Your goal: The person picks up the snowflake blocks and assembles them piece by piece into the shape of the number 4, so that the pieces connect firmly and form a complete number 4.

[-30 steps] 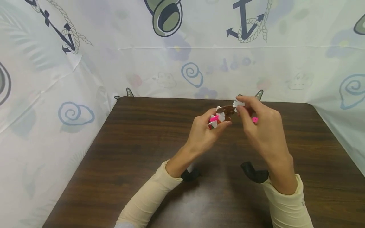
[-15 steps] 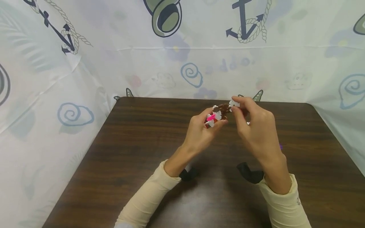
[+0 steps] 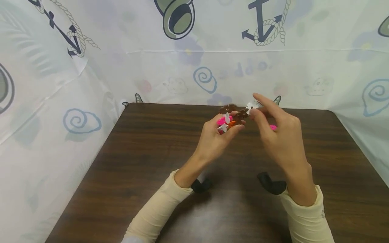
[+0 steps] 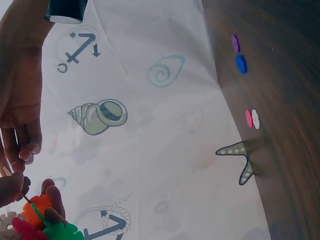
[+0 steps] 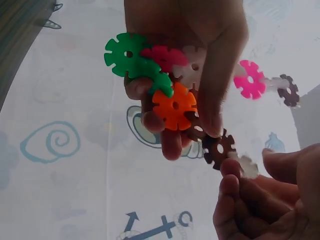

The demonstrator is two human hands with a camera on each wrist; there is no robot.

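Note:
My left hand (image 3: 214, 138) holds up a joined cluster of notched plastic snowflake discs above the table. In the right wrist view the cluster shows a green disc (image 5: 125, 54), an orange disc (image 5: 175, 106), a brown disc (image 5: 220, 148), and white and pink ones; a side branch with a bright pink disc (image 5: 250, 80) ends in a dark disc (image 5: 288, 90). At the brown end sits a white disc (image 5: 247, 166), touched by the fingertips of my right hand (image 3: 281, 138). Its index finger is raised off the disc, and the thumb stays at the edge.
On the dark wooden table (image 3: 146, 162) lie a loose purple disc (image 4: 235, 43), a blue disc (image 4: 241, 64), and a pink disc (image 4: 249, 118) beside a white one (image 4: 256, 119). A printed cloth (image 3: 170, 74) hangs behind and at the sides.
The cluster has turned in my left hand, so a brown disc now stands up at its top left. My right index finger has lifted from the white disc.

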